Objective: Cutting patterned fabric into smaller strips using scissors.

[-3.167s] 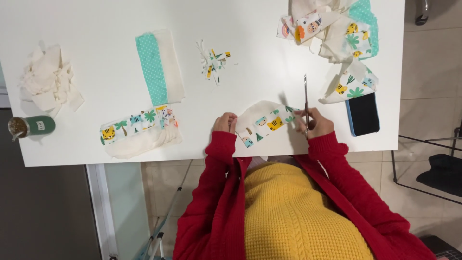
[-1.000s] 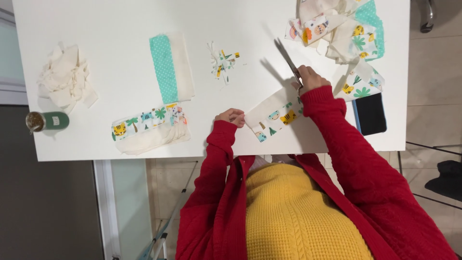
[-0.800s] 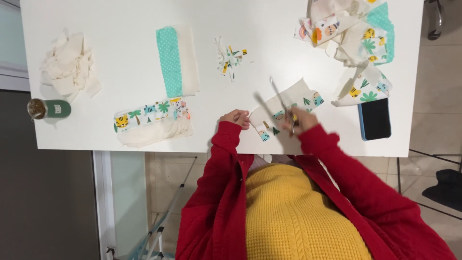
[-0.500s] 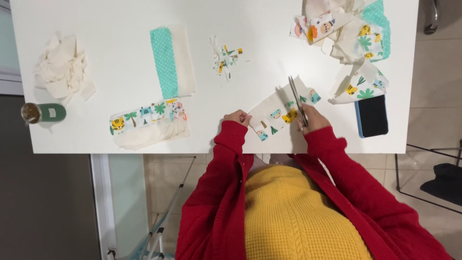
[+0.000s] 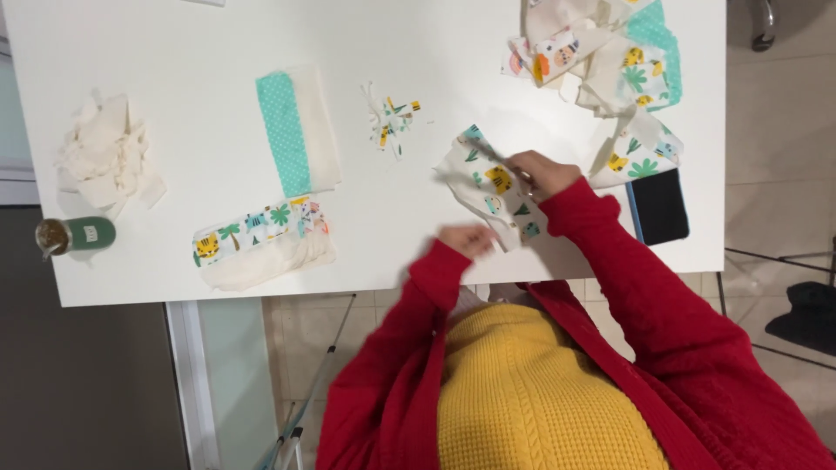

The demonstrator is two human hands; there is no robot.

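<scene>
on white table (image 5: 218, 35): 1 printed fabric piece (image 5: 492, 187) under 2 hands, left hand (image 5: 468, 239), right hand (image 5: 540, 172); 2 folded fabric stacks, teal-dotted (image 5: 296, 130) and animal-print (image 5: 261, 244); 1 scrap cluster (image 5: 392, 122); 1 white offcut pile (image 5: 104, 157); 1 green bottle (image 5: 74, 235); 1 dark phone (image 5: 659, 204); heap of printed fabric (image 5: 610, 61), possibly 3–4 pieces, overlapped.

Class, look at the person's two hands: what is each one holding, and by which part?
The right hand grips blurred scissors at the handle end, over the printed fabric piece. The left hand pinches that fabric's near edge.
</scene>
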